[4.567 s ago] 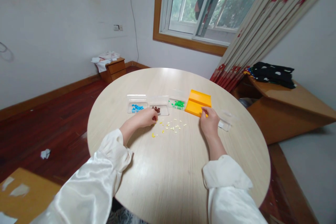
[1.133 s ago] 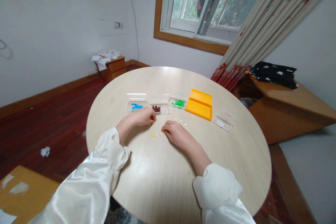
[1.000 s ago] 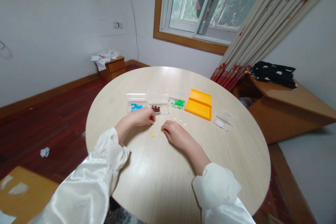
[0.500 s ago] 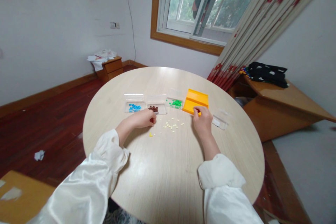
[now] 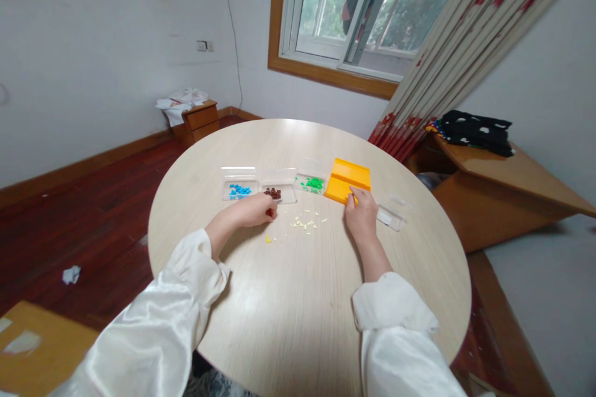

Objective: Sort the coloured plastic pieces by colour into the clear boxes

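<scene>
My left hand (image 5: 257,209) rests closed over the table, just in front of a clear box with brown pieces (image 5: 272,193). Its fingers are curled, and whatever they may hold is hidden. At the near right corner of the open yellow case (image 5: 342,191), my right hand (image 5: 362,211) has thumb and index finger close together. Anything between those fingertips is too small to make out. Loose pale yellow pieces (image 5: 305,224) lie scattered between my hands, with a brighter yellow piece (image 5: 268,239) nearer to me on the left.
A clear box of blue pieces (image 5: 239,191) stands at the left, and one of green pieces (image 5: 313,184) stands beside the yellow case. Right of my right hand lies another clear box (image 5: 390,218). All are on a round wooden table (image 5: 298,310).
My right hand's fingertips have shifted slightly over the near part of the yellow case. My left hand stays in place. The view has moved a little.
</scene>
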A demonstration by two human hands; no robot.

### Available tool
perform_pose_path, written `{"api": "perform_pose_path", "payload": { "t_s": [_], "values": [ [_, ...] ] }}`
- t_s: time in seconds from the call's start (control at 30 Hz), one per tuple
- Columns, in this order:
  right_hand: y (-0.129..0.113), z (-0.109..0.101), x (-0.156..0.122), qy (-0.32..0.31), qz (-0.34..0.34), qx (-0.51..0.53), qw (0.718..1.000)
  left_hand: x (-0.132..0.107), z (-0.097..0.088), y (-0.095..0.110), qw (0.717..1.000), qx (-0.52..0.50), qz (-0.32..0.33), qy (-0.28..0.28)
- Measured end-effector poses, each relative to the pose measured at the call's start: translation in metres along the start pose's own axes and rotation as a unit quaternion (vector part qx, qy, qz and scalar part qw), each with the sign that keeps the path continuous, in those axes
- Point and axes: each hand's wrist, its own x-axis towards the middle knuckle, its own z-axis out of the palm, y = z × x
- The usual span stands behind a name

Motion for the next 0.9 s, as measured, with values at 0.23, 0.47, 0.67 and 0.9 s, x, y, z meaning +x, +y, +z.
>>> {"api": "perform_pose_path", "payload": {
  "t_s": [0.23,0.47,0.67,0.9],
  "values": [
    [-0.081,-0.011,-0.019,-0.148,-0.131,0.121,0.973,0.004,0.005,-0.005,1.000,-0.008,0.014,0.014],
    [-0.137,-0.009,-0.052,-0.351,-0.244,0.165,0.889,-0.002,0.001,0.002,0.999,-0.005,0.030,0.022],
    [-0.140,-0.007,-0.055,-0.407,-0.272,0.110,0.865,-0.002,0.000,0.003,1.000,0.009,0.022,0.015],
    [-0.143,-0.006,-0.054,-0.407,-0.267,0.080,0.870,-0.003,-0.002,0.005,0.999,0.003,0.024,0.026]
  ]
}}
